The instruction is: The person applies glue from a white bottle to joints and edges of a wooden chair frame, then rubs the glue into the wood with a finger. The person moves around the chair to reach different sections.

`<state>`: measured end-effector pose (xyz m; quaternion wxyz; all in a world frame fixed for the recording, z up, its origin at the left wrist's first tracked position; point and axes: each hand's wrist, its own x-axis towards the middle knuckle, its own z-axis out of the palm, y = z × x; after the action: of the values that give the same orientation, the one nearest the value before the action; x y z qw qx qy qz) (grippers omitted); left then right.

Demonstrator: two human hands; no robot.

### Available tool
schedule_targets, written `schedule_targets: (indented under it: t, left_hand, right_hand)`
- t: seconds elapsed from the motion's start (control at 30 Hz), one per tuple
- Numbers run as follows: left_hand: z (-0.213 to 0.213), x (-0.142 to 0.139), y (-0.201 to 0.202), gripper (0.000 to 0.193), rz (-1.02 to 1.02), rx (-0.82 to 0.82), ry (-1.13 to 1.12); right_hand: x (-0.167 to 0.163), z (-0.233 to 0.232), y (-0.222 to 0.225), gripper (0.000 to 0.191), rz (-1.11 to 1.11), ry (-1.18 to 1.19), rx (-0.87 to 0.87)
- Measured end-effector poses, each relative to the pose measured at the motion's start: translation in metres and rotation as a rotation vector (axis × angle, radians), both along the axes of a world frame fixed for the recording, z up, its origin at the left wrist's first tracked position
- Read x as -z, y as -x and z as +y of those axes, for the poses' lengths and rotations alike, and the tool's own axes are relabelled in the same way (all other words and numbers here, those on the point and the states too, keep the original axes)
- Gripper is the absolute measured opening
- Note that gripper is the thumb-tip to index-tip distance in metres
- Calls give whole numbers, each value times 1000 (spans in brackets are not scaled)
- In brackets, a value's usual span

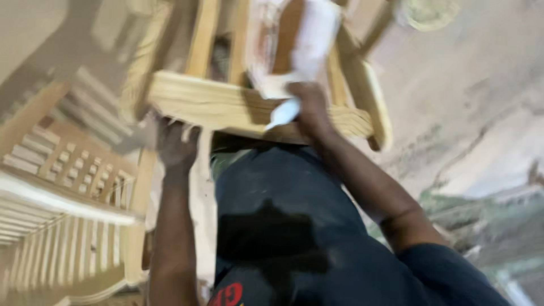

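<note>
2 hands grip wooden frame.

Dark navy short-sleeved shirt, dusty, fills lower centre; red printed mark at bottom edge. Forearms bare; both hands ungloved.

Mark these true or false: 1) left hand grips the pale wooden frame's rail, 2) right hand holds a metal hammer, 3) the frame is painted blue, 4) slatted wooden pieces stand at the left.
1. The left hand grips the pale bare-wood frame from below: true.
2. The right hand holds a metal hammer: false, it holds a white cloth-like sheet, too blurred to identify.
3. The frame is painted blue: false, it is unpainted light wood.
4. Slatted wooden pieces stand at the left: true.
</note>
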<state>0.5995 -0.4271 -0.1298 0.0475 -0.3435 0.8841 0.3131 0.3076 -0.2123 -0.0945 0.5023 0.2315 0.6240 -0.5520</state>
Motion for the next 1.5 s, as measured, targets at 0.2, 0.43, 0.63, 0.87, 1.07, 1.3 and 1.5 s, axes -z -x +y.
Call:
schedule_targets:
  t: [0.2, 0.43, 0.63, 0.87, 1.07, 1.3, 1.5]
  left_hand:
    - [3, 5, -40, 25, -196, 87, 43]
    - [-9, -20, -28, 31, 13, 229, 240]
    - [-5, -12, -20, 34, -172, 252, 102]
    - [23, -84, 17, 26, 306, 116, -84]
    - [39, -156, 74, 62, 391, 355, -348]
    - [45, -181, 96, 54, 460, 259, -260]
    - [46, -174, 65, 40, 685, 34, -654]
  right_hand:
    - [-32, -13, -55, 33, -150, 72, 234]
    - [-52, -11, -76, 40, -165, 172, 314]
    - [-53, -12, -86, 37, -167, 180, 374]
    - [-63, -18, -89, 29, -196, 170, 408]
    - [-93, -36, -87, 33, -336, 297, 342]
    - [-112, -42, -91, 30, -202, 451, 303]
    - [-115, -43, -87, 37, -30, 301, 88]
